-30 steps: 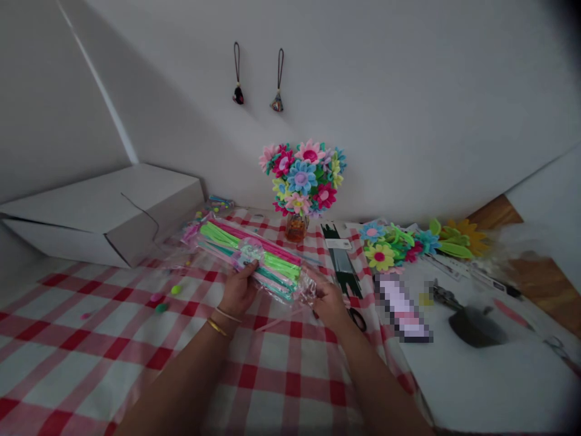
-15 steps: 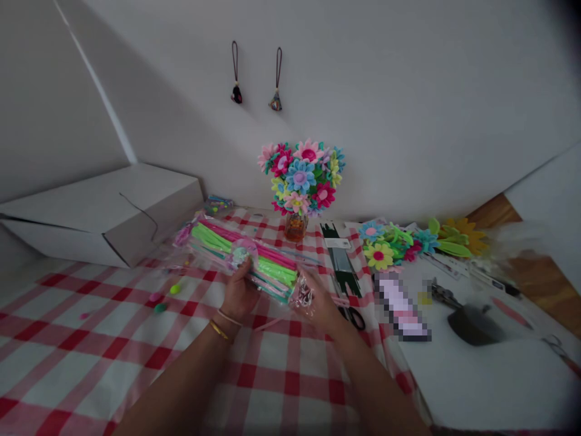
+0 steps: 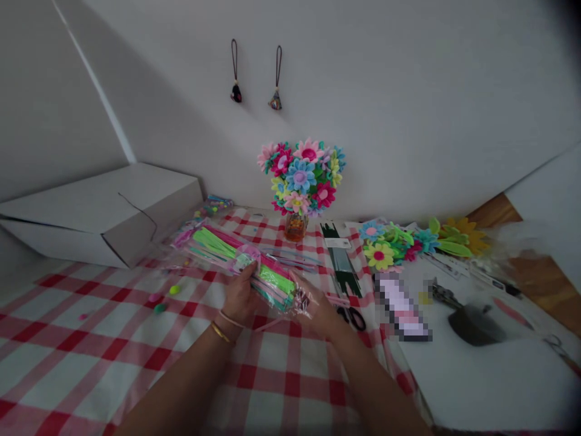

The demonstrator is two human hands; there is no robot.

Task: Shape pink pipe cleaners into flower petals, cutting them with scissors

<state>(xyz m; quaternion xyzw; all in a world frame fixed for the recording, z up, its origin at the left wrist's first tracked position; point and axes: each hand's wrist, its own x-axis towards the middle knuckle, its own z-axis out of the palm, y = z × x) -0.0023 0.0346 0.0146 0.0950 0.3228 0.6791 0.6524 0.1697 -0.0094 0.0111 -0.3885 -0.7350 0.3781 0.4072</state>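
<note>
A clear plastic bag of pipe cleaners [image 3: 218,242], green, pink and teal, lies slanted between my hands. My left hand [image 3: 240,295] grips its near side around the middle, thumb on top by a round label. At the bag's right end my right hand [image 3: 313,306] is closed on the crinkled plastic; its fingertips are partly hidden. Scissors [image 3: 356,318] with black handles rest just right of my right hand. Beyond them lies a flat pack of dark green stems [image 3: 341,260] with a white label.
A glass vase [image 3: 296,227] of fuzzy flowers [image 3: 302,175] stands near the wall. At left is a white box [image 3: 154,206], with small pom-poms [image 3: 175,290] before it. More fuzzy flowers [image 3: 379,254] and a dark tool [image 3: 474,324] lie on the right.
The bag's right end has dipped slightly and its plastic is drawn more tightly around the pipe cleaners. Both hands have shifted only a little and keep their hold.
</note>
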